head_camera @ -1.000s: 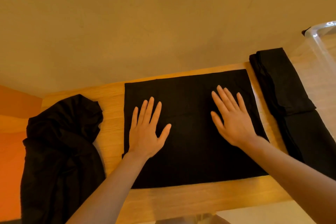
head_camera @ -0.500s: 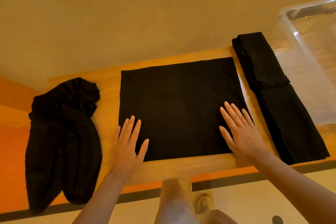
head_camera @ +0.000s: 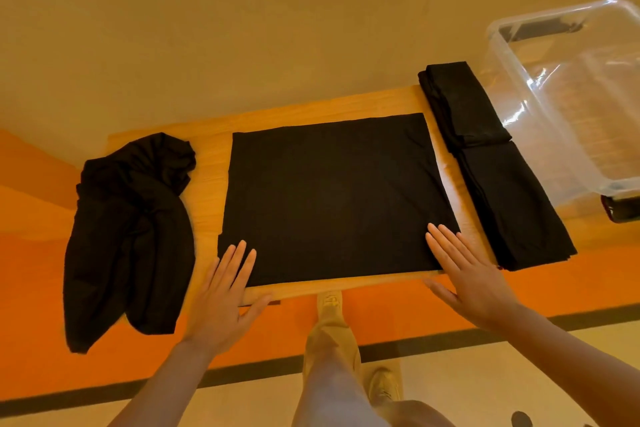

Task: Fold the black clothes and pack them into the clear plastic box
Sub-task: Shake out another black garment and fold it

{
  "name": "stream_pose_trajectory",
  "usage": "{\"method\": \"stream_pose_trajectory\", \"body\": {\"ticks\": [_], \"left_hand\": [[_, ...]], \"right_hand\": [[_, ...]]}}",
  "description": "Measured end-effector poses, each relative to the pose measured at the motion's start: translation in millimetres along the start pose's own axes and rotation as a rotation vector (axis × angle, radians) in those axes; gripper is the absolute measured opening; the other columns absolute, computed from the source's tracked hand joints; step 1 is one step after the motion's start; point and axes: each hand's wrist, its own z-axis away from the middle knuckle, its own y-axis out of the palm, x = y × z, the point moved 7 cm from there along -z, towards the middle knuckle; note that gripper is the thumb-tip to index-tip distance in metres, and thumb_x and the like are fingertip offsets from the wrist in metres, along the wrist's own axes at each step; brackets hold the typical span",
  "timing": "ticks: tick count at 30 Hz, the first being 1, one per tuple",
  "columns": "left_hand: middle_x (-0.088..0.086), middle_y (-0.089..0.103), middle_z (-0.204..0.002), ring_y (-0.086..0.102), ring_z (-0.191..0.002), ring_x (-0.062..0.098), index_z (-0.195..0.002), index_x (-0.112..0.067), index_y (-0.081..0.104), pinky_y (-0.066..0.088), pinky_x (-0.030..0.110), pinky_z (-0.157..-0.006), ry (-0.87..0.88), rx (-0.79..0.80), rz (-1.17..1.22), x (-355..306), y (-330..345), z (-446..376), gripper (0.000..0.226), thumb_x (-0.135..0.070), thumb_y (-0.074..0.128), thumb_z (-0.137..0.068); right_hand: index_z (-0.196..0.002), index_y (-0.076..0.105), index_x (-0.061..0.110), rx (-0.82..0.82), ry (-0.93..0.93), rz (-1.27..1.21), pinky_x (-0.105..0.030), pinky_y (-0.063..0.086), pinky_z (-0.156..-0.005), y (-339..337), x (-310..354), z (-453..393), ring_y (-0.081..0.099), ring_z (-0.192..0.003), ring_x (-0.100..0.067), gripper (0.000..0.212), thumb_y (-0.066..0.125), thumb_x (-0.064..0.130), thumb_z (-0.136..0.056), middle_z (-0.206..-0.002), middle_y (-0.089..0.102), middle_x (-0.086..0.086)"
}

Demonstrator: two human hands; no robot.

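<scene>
Black garment [head_camera: 332, 198], folded flat into a rectangle, lies mid-table [head_camera: 207, 184]. Left hand [head_camera: 221, 302] and right hand [head_camera: 474, 281] rest outspread at its near corners, fingers straight, grasping nothing. Folded stack [head_camera: 491, 166] sits right, beside clear plastic box [head_camera: 571, 97]; crumpled clothing [head_camera: 131, 232] left.

black garments: 3 [head_camera: 332, 198] | clear plastic box: 1 [head_camera: 519, 55] | hands: 2 [head_camera: 221, 302] | table: 1 [head_camera: 207, 184]

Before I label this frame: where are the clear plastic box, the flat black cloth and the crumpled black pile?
clear plastic box [head_camera: 512, 80]: head view, its left wall.
flat black cloth [head_camera: 332, 198]: head view, its middle.
crumpled black pile [head_camera: 131, 232]: head view, its middle.
</scene>
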Motion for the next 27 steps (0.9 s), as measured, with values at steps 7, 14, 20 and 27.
{"method": "stream_pose_trajectory", "body": {"ticks": [7, 14, 20, 27], "left_hand": [[0.023, 0.041, -0.145, 0.026, -0.141, 0.032, -0.142, -0.001, 0.034, 0.009, 0.040, -0.118, 0.040, 0.008, -0.194, 0, 4, 21, 0.063, -0.046, 0.014, -0.102], [0.027, 0.051, -0.135, 0.048, -0.126, 0.037, -0.133, 0.006, 0.046, 0.006, 0.037, -0.116, 0.095, -0.095, -0.285, -5, -9, 37, 0.090, 0.018, 0.081, -0.051], [0.022, 0.060, -0.126, 0.058, -0.118, 0.033, -0.120, 0.004, 0.061, 0.009, 0.037, -0.115, 0.138, -0.156, -0.288, 3, -15, 44, 0.077, 0.020, 0.081, -0.048], [0.007, 0.074, -0.089, 0.071, -0.085, 0.020, -0.095, -0.004, 0.074, 0.051, 0.044, -0.090, 0.095, -0.324, -0.001, 0, -57, 58, 0.042, 0.005, 0.087, -0.056]], "right_hand": [[-0.146, 0.026, 0.010, -0.124, -0.111, 0.117, -0.036, 0.041, -0.102, -7, -15, 18, 0.005, -0.146, -0.018, 0.103, 0.069, -0.018, -0.056, -0.152, 0.031, -0.011], [-0.130, 0.055, 0.007, -0.160, -0.194, 0.125, -0.032, 0.057, -0.080, -19, -19, 37, 0.044, -0.131, -0.026, 0.088, 0.079, -0.014, -0.049, -0.137, 0.053, -0.012], [-0.120, 0.064, 0.006, -0.142, -0.220, 0.018, -0.031, 0.059, -0.076, -35, -15, 42, 0.059, -0.116, -0.025, 0.075, 0.085, -0.011, -0.050, -0.128, 0.061, -0.012], [-0.112, 0.069, 0.011, -0.182, -0.171, -0.188, -0.028, 0.056, -0.082, -49, -23, 44, 0.069, -0.098, -0.015, 0.066, 0.022, 0.054, -0.099, -0.109, 0.070, -0.005]]}}
